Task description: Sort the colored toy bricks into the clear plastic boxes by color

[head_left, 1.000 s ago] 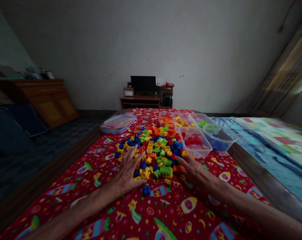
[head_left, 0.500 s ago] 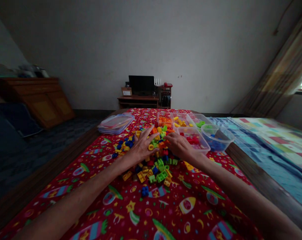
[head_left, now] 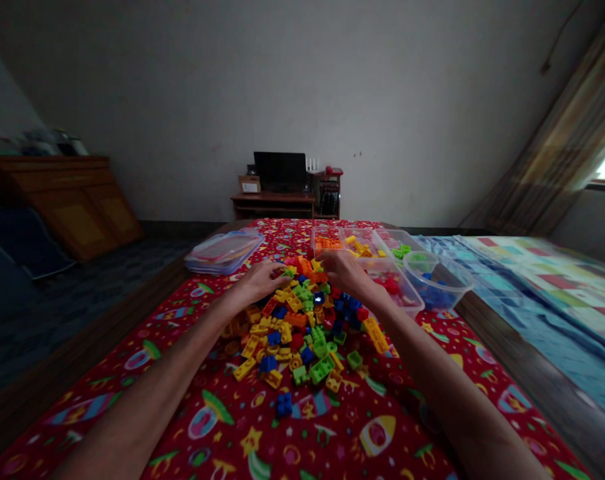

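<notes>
A loose heap of toy building bricks (head_left: 295, 321) in yellow, green, blue, red and orange lies on the red patterned cloth. At the heap's far left side is my left hand (head_left: 259, 283), its fingers curled together with a light green building brick (head_left: 289, 272) at the tips. My right hand (head_left: 346, 273) is bent over the far right side of the heap, fingers curled downward near a yellow piece. What its fingertips hold, if anything, is hidden. Close to my right wrist stands a clear box of red bricks (head_left: 392, 287).
Clear boxes beyond it hold orange bricks (head_left: 327, 244), yellow bricks (head_left: 365, 249) and green bricks (head_left: 401, 252). A round clear tub (head_left: 449, 297) with blue bricks stands at the right table edge. Stacked lids (head_left: 225, 252) lie far left. A bed (head_left: 532, 293) adjoins on the right.
My left hand has drawn back leftward from over the heap, and its spread fingers have curled in. My right hand has shifted slightly left and away from me. More of the heap shows.
</notes>
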The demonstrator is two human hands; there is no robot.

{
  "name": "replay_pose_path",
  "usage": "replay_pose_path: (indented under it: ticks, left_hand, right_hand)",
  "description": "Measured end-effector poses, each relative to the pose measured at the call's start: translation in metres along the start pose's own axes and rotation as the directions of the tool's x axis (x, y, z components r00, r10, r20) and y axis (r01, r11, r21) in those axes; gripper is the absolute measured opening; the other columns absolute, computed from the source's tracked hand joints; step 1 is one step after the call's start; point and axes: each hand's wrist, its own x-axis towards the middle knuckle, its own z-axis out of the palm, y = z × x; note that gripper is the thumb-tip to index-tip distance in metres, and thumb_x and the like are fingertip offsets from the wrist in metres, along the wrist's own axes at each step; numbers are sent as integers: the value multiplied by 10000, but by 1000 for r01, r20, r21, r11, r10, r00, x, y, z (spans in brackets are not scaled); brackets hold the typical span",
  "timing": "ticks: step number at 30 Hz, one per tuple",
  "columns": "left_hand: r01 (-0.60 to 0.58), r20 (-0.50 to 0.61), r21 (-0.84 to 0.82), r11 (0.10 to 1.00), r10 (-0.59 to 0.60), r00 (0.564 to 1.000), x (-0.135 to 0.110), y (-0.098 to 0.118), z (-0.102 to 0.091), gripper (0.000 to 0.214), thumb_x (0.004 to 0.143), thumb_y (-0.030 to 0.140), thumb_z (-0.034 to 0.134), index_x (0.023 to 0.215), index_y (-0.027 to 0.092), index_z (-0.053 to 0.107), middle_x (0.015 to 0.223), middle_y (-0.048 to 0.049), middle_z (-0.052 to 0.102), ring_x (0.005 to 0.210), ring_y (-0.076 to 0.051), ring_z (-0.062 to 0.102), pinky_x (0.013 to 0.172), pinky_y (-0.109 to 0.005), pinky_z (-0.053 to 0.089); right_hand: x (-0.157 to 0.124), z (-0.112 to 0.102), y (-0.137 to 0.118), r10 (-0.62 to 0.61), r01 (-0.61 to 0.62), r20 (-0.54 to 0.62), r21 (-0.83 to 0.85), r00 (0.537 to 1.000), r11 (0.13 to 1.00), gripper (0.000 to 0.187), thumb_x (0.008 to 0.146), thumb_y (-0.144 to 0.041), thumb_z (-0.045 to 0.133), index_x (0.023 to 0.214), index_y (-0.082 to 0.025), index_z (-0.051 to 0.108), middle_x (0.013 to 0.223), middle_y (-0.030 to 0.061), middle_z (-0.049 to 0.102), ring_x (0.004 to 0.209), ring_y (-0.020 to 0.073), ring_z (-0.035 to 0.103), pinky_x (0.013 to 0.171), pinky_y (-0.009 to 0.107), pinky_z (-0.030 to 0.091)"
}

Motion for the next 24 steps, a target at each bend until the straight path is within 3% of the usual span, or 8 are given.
replay_pose_path:
  ticks: [4, 8, 10, 13, 18, 21, 24]
  left_hand:
    - [22, 6, -45, 999, -22, 1000, -2, -1, 1, 429, 685, 445, 588, 989, 173, 722, 764, -43, 707, 685, -201, 615, 617, -271, 459]
    - [48, 5, -71, 996, -47, 999, -3, 4, -2, 471, 675, 387, 545, 1053, 158, 707, 694, -23, 672, 627, -175, 583, 569, -250, 428]
    - [29, -12, -82, 996, -30, 999, -4, 9, -6, 482, 685, 381, 520, 1069, 153, 701, 708, -25, 668, 635, -171, 578, 579, -251, 434]
    - [3, -76, -84, 996, -10, 997, -6, 18, -12, 441, 701, 381, 502, 1025, 161, 705, 824, -38, 689, 683, -174, 586, 624, -259, 461]
    - [-2, -95, -130, 992, -11, 995, -9, 26, -16, 389, 704, 412, 502, 931, 152, 680, 846, -39, 679, 722, -185, 588, 685, -276, 482]
    - [-2, -98, -163, 987, -14, 995, -12, 21, -14, 378, 694, 433, 499, 894, 151, 654, 796, -31, 652, 702, -183, 574, 662, -277, 473]
    - [22, -71, -213, 977, -38, 997, -16, 15, -13, 409, 706, 455, 485, 920, 142, 640, 734, -21, 624, 651, -176, 556, 624, -274, 456]
  right_hand:
    - [-4, 2, 5, -47, 48, 11, -108, 999, 993, 266, 758, -63, 482, 900, -151, 689, 753, 60, 654, 653, 129, 512, 593, 249, 309]
    - [-13, -10, 6, 7, -3, 18, -169, 1000, 986, 285, 765, -66, 482, 937, -147, 694, 704, 52, 638, 596, 115, 473, 562, 248, 279]
    - [-15, -17, 3, 8, -9, -7, -185, 1000, 983, 294, 791, -71, 463, 952, -144, 697, 712, 59, 642, 596, 111, 477, 557, 246, 277]
    - [-18, -20, -7, -81, 81, 9, -175, 997, 981, 297, 846, -102, 438, 975, -163, 699, 710, 46, 644, 588, 99, 484, 553, 239, 280]
    - [-27, -4, -12, -169, 198, 164, -175, 972, 965, 234, 839, -143, 521, 992, -187, 693, 833, 68, 680, 728, 146, 571, 638, 256, 385]
    - [-32, 11, -3, -248, 271, 161, -142, 955, 952, 374, 788, -105, 568, 1141, -207, 639, 1019, 82, 677, 934, 187, 581, 796, 302, 441]
    - [-34, 17, 4, -274, 290, 145, -103, 951, 951, 421, 785, -36, 504, 1162, -186, 616, 1017, 85, 673, 938, 179, 579, 828, 306, 454]
